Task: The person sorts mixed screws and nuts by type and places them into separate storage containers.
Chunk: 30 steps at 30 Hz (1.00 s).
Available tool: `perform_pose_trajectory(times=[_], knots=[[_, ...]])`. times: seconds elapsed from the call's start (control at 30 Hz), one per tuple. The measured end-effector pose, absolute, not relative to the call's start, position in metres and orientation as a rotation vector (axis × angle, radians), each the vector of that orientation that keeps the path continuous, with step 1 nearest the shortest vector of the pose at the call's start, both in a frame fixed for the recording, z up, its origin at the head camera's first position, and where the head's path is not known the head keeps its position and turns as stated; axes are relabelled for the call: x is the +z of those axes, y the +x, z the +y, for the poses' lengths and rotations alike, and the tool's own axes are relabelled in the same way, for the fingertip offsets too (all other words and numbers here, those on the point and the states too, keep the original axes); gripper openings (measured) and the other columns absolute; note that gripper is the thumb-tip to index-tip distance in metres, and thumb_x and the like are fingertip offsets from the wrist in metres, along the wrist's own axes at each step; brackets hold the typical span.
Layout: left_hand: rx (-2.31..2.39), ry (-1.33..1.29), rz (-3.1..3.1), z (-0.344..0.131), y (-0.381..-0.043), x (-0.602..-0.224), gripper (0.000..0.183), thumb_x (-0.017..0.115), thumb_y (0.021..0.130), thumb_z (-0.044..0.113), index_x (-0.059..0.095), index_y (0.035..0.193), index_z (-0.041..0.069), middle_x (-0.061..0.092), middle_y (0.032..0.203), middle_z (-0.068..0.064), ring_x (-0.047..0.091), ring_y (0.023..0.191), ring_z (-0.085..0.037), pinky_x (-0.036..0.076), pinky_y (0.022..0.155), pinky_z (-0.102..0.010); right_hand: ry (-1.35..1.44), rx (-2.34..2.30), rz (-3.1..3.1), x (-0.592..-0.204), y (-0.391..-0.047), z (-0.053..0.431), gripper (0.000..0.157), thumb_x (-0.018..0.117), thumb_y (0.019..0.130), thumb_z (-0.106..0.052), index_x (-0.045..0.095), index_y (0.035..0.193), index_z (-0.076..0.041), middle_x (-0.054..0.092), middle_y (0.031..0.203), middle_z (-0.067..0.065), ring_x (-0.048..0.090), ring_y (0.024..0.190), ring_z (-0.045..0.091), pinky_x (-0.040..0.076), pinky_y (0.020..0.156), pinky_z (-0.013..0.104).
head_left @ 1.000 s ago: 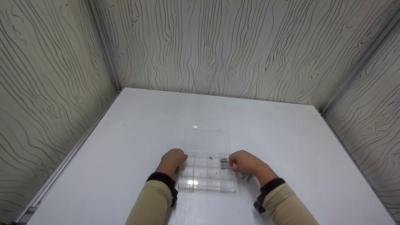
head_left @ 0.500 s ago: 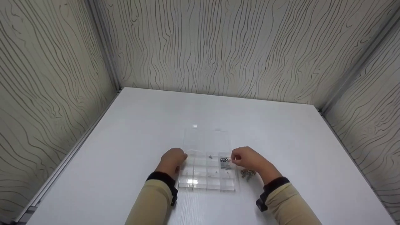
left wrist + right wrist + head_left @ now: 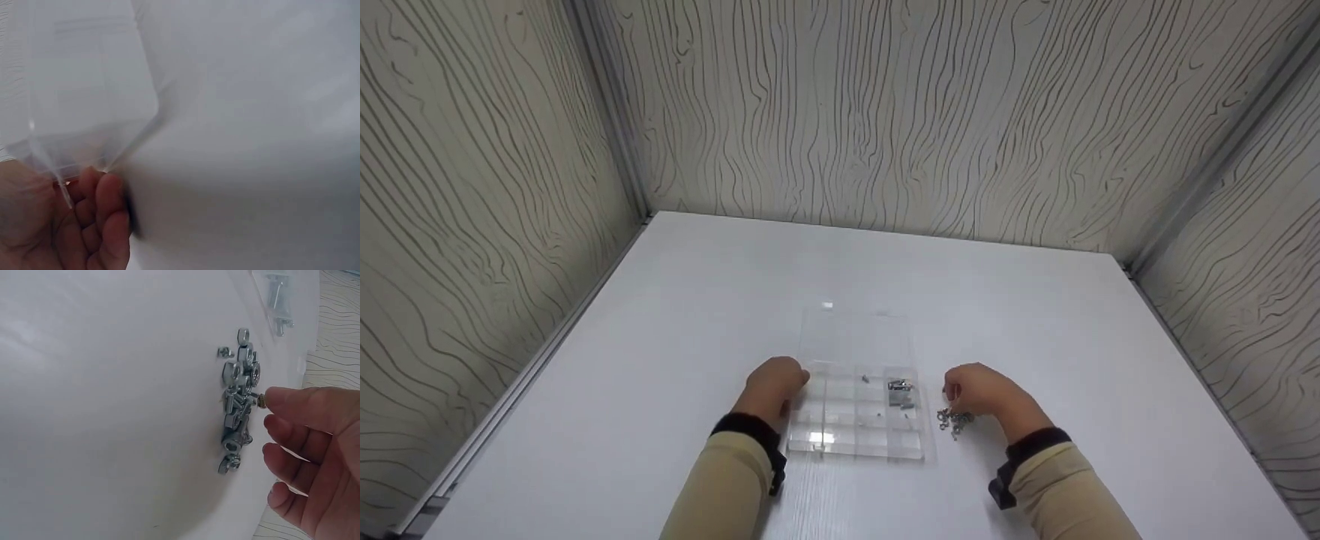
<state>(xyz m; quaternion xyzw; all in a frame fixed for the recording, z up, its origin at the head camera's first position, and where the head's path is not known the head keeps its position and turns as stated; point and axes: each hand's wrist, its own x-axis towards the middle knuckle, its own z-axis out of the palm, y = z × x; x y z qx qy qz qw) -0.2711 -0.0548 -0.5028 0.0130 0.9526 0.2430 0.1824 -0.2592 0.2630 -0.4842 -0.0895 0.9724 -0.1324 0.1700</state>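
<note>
A clear plastic compartment box (image 3: 844, 430) stands with its lid (image 3: 855, 335) laid back behind it. My left hand (image 3: 775, 385) grips its left edge; in the left wrist view the fingers (image 3: 109, 197) curl beside a box corner. Silver bolts (image 3: 899, 385) lie in the back right compartment, with a small grey piece (image 3: 865, 379) one column left. My right hand (image 3: 982, 391) hovers beside a pile of nuts and bolts (image 3: 236, 405), fingers loosely curled. A small brass knurled piece (image 3: 261, 400) shows at the thumb tip; whether it is pinched is unclear.
The white table (image 3: 720, 285) extends around the box on every side. Wood-grain patterned walls (image 3: 840, 112) enclose its back and sides. The pile lies just right of the box, and a loose nut (image 3: 225, 352) sits slightly apart from it.
My right hand has moved right, from over the back right compartment to the pile. A small grey piece now shows at that compartment's front. The left hand has stayed on the box edge.
</note>
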Motion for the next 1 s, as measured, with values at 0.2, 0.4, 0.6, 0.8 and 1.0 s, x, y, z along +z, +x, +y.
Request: perform_pose_trajectory(times=[0.2,0.4,0.6,0.8,1.0], knots=[[0.686,0.016,2.646,-0.054,-0.271,-0.5,0.034,0.045,0.092,0.026,0.058,0.069,0.005,0.055,0.068,-0.008,0.052,0.058,-0.021,0.045,0.06,-0.032,-0.264,-0.321,2.768,-0.487,-0.257,0.267,0.015,0.073,0.069,-0.004,0.06,0.072,-0.011,0.056,0.071,-0.001,0.051,0.065,0.015,0.045,0.058,0.03],[0.653,0.041,2.686,-0.054,-0.269,-0.498,0.034,0.046,0.091,0.026,0.057,0.067,0.004,0.055,0.071,-0.008,0.052,0.062,-0.022,0.045,0.063,-0.033,-0.247,-0.321,2.757,-0.49,-0.257,0.267,0.015,0.071,0.071,-0.002,0.059,0.071,-0.012,0.055,0.068,-0.002,0.051,0.063,0.015,0.045,0.058,0.03],[0.66,0.077,2.715,-0.055,-0.268,-0.498,0.034,0.047,0.09,0.024,0.051,0.06,0.007,0.054,0.071,-0.008,0.05,0.066,-0.022,0.044,0.067,-0.034,-0.267,-0.322,2.782,-0.493,-0.257,0.266,0.015,0.066,0.073,0.001,0.059,0.073,-0.012,0.053,0.067,-0.001,0.05,0.063,0.015,0.044,0.058,0.03],[0.653,0.052,2.703,-0.055,-0.27,-0.5,0.034,0.046,0.09,0.026,0.055,0.065,0.006,0.055,0.069,-0.008,0.052,0.063,-0.022,0.046,0.068,-0.034,-0.228,-0.357,2.777,-0.495,-0.258,0.267,0.014,0.066,0.075,-0.002,0.058,0.078,-0.013,0.053,0.071,0.0,0.05,0.066,0.016,0.044,0.059,0.031],[0.65,0.014,2.678,-0.054,-0.272,-0.503,0.032,0.045,0.09,0.026,0.057,0.069,0.006,0.055,0.07,-0.007,0.053,0.061,-0.021,0.045,0.064,-0.032,-0.164,-0.58,2.77,-0.493,-0.261,0.269,0.014,0.065,0.073,-0.002,0.056,0.077,-0.012,0.054,0.072,0.001,0.05,0.065,0.017,0.044,0.055,0.03]])
